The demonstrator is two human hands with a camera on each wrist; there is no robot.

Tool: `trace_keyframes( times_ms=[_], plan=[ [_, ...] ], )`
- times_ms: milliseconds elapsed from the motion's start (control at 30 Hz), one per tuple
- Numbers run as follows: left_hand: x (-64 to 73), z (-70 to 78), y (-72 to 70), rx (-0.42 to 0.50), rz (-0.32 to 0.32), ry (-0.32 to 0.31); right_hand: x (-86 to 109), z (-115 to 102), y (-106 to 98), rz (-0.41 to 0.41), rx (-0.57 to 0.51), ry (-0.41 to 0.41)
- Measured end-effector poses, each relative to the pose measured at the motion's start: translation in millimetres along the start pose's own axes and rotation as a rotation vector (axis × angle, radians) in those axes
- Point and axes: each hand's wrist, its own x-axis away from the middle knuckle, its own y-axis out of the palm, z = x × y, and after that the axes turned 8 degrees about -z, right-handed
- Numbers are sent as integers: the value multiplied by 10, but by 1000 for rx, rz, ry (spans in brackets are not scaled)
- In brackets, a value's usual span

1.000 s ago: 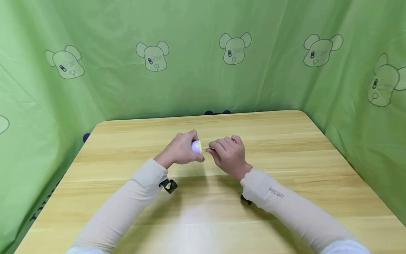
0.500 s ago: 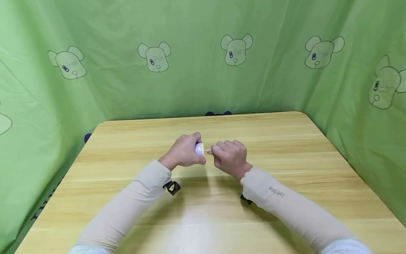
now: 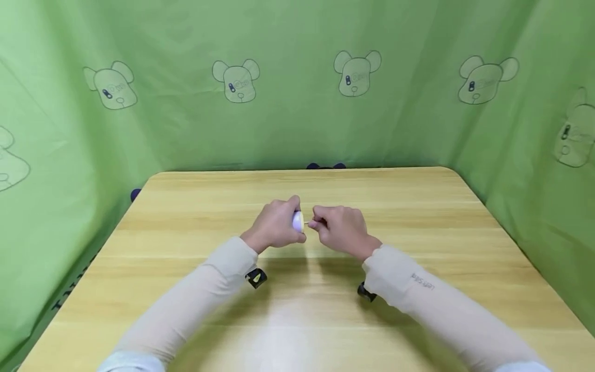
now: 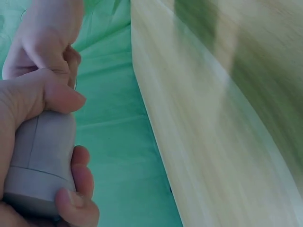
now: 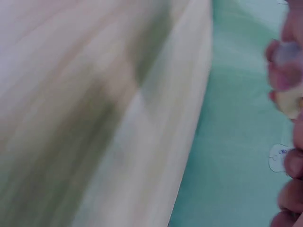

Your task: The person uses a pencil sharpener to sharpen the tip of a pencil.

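Note:
In the head view my left hand (image 3: 274, 226) grips a small rounded lavender device (image 3: 297, 222) with a pale yellow rim facing right. A thin rod (image 3: 306, 222) spans the short gap from that rim to my right hand (image 3: 345, 230), whose curled thumb and forefinger pinch its other end. The left wrist view shows the smooth device body (image 4: 45, 151), crossed by seams, with thumb and fingers wrapped round it. At the right edge of the right wrist view are the curled right fingers (image 5: 292, 189) and the yellow end (image 5: 288, 103) of the device. Both hands are above the table.
A wood-grain table (image 3: 297, 310) lies under both forearms. Green curtain (image 3: 288, 129) printed with bear heads encloses its back and sides. Each wrist wears a black camera band, such as the left band (image 3: 256, 278).
The hands have drawn closer together, and less of the rod shows between them. My right hand has turned at the wrist, thumb and forefinger still on the rod. The head view has shifted slightly.

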Motion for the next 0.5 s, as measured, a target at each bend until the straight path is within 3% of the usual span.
trace_keyframes(
  times_ms=[100, 200, 267, 433, 500],
  plan=[
    [-33, 23, 15, -18, -15, 20, -15, -3, -126, -182, -79, 125],
    [-44, 21, 2, -1, -34, 32, -26, -7, -176, -213, -112, 164],
    [-44, 1, -14, 22, -43, 35, -15, -16, -161, -133, -78, 123],
    [-15, -56, -86, 95, -63, 0, 41, -6, -13, 206, 147, -76],
    [-3, -64, -127, 106, -75, -9, 53, 8, 63, 307, 199, -128]
  ],
)
